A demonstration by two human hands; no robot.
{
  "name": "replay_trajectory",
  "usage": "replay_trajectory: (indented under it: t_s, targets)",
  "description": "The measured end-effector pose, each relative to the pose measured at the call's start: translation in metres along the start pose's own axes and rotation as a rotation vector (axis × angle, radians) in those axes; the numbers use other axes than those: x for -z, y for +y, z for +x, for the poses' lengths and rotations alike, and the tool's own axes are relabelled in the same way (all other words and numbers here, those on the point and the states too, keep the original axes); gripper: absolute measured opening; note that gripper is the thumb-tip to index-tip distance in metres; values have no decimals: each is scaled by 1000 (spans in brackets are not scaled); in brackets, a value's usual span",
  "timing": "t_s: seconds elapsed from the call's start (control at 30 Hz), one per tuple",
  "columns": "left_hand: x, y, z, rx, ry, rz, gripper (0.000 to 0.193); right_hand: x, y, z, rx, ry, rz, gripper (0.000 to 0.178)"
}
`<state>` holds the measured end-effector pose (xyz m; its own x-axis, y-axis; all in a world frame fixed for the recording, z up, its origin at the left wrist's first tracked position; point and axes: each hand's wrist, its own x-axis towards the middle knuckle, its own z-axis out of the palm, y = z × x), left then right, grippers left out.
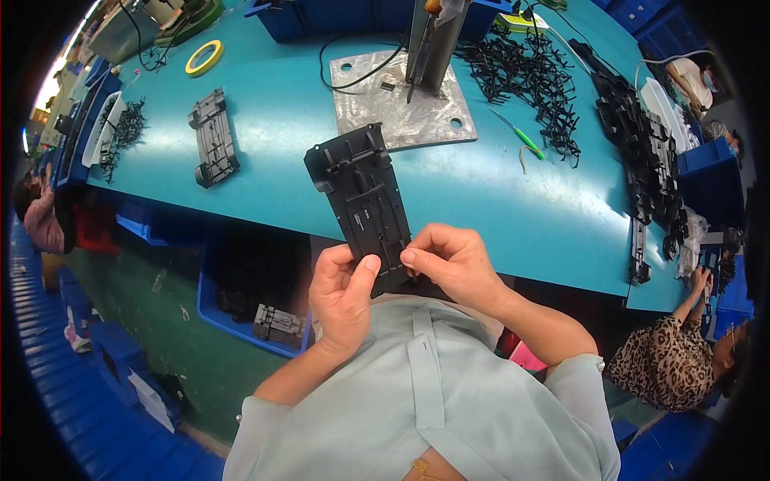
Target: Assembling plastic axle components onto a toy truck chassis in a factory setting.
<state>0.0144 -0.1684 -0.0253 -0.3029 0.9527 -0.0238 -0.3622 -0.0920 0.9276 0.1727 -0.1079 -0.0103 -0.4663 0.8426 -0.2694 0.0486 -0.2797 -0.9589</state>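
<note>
A black plastic chassis, shaped like the underside of a toy car, is tilted in front of me at the table's near edge. My left hand is closed on its lower left corner, thumb lying over the face. With thumb and forefinger pinched, my right hand grips the lower right edge of the same chassis. Whether a small part also sits between those fingertips is hidden. Beyond the chassis's upper end lies a metal base plate with an upright metal post.
Another chassis and a yellow tape roll lie left on the teal table. Right are a heap of thin black parts, a green-handled tool and stacked chassis. A blue bin stands below; a co-worker sits right.
</note>
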Motion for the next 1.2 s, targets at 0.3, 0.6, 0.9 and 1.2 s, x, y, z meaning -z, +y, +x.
replay_trajectory:
  t_s: [0.3,0.6,0.9,1.2]
  targets:
    - [4,-3,-1,23,17,-13,11,0,-4,2,-50,-23,23,11]
    - [5,-2,-3,-32,-17,1,14,-2,-5,4,-71,-17,39,13]
    - [9,1,-6,-169,-72,121,18,-6,-4,6,-92,-17,29,14]
    - [15,4,5,-494,-129,425,23,-18,-8,2,541,273,-470,10]
